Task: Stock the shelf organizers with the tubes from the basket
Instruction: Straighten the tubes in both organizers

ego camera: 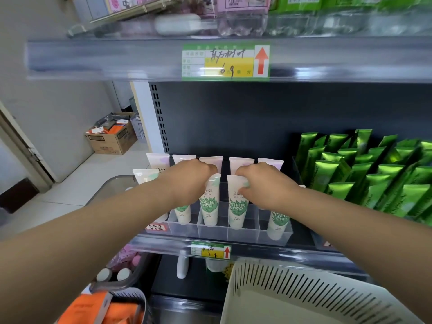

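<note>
Far left, I see a cardboard box [111, 136] on the floor [70, 183]. A price tag [225, 61] with a red arrow hangs above.

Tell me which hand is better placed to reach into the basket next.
Right, likely. The basket lies low on the right, nearer the right hand; the left hand would have to cross over. Each grips a tube now.

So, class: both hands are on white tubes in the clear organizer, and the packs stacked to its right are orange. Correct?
Not quite: the head view shows green packs, not orange. The left hand and right hand are on white tubes in the clear organizer.
</note>
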A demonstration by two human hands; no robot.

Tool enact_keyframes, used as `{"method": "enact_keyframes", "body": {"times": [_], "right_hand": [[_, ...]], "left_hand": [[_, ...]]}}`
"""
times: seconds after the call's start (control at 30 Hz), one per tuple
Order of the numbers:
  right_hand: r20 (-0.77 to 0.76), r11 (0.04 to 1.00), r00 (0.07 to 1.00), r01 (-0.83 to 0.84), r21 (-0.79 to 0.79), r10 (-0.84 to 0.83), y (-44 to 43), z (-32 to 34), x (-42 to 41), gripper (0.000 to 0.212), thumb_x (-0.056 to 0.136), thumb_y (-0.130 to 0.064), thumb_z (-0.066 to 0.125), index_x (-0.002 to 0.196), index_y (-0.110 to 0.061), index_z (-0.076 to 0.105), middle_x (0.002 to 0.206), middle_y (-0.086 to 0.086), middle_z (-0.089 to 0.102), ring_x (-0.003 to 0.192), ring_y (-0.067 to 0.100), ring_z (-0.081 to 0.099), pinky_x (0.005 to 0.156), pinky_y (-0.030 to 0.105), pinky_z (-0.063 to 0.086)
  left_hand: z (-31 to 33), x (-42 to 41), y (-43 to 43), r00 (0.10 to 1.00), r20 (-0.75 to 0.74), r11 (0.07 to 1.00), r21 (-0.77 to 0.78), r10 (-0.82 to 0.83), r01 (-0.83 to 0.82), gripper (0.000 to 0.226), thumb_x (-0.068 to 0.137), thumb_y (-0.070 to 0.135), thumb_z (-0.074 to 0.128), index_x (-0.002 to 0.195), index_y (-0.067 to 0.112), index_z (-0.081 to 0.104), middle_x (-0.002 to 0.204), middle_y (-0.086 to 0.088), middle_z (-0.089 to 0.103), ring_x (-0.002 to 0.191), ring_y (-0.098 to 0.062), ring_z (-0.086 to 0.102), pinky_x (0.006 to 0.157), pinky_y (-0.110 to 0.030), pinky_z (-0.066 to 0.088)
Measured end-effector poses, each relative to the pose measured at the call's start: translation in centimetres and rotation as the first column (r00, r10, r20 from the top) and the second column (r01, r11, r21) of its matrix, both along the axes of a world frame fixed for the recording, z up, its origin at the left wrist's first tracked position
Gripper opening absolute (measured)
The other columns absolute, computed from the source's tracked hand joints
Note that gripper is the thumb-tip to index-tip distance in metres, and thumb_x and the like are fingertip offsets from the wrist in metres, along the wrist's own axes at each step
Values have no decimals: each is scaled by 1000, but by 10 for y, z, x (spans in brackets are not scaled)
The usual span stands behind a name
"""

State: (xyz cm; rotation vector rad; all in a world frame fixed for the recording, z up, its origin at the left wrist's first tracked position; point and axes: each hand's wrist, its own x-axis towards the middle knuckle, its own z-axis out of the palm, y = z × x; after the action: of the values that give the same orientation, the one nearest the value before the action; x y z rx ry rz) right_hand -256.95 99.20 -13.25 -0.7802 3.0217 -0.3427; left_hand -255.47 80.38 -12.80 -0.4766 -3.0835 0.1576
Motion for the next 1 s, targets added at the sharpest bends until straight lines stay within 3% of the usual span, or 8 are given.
{"method": "enact_keyframes", "body": {"times": [0.07, 0.2, 0.33, 0.57, 0.77, 1.0], "right_hand": [[4, 1000, 1000, 0, 4, 0, 0, 0, 0, 6, 83, -18, 54, 88, -19, 54, 91, 1, 55, 77, 21, 48, 59, 29, 41], [15, 997, 1000, -8, -74, 9, 4, 6, 2, 32, 80, -23, 59, 112, -22, 59, 111, -2, 61, 94, 20, 56, 76, 33, 51], [-9, 986, 1000, -1, -164, -1, 18, 23, 4, 39, 81, -28, 62, 119, -23, 57, 116, -5, 64, 105, 18, 60, 91, 35, 49], [-12, 950, 998, 61, -306, -69, 59, 49, 7, 31, 82, -11, 53, 111, -16, 64, 102, -3, 68, 95, 12, 61, 84, 19, 45], [53, 971, 998, 44, -236, -33, 79, 43, 15, 32, 80, -19, 56, 111, -20, 63, 109, -2, 66, 99, 14, 61, 90, 30, 49], [79, 992, 997, 11, -128, -1, 92, 26, 13, 35, 82, -21, 58, 117, -21, 61, 114, -3, 64, 102, 16, 59, 89, 31, 50]], "left_hand": [[1, 1, 2, 1000, 3, 1000, 5, 3, -3, 32, 83, 5, 52, 111, 18, 53, 101, -9, 63, 91, -28, 59, 74, -39, 53], [2, 4, 6, 1000, 6, 1000, -6, 2, -2, 33, 83, 6, 51, 114, 18, 53, 105, -8, 62, 94, -28, 58, 76, -40, 53], [6, 8, 5, 999, 34, 1000, 8, 16, -17, 36, 81, 8, 52, 115, 20, 55, 110, -5, 62, 97, -25, 58, 80, -38, 53], [48, 4, 11, 997, -69, 986, 169, 15, -3, 46, 81, 20, 53, 126, 23, 55, 126, 1, 60, 112, -22, 56, 93, -30, 47], [54, -11, 65, 985, -141, 972, 200, -97, 124, 50, 85, 20, 53, 134, 20, 48, 136, -3, 52, 119, -22, 52, 96, -28, 43], [39, -45, 109, 988, -75, 979, 144, -132, 142, 52, 87, 18, 56, 138, 20, 43, 137, -6, 51, 119, -25, 52, 96, -33, 45]]}}
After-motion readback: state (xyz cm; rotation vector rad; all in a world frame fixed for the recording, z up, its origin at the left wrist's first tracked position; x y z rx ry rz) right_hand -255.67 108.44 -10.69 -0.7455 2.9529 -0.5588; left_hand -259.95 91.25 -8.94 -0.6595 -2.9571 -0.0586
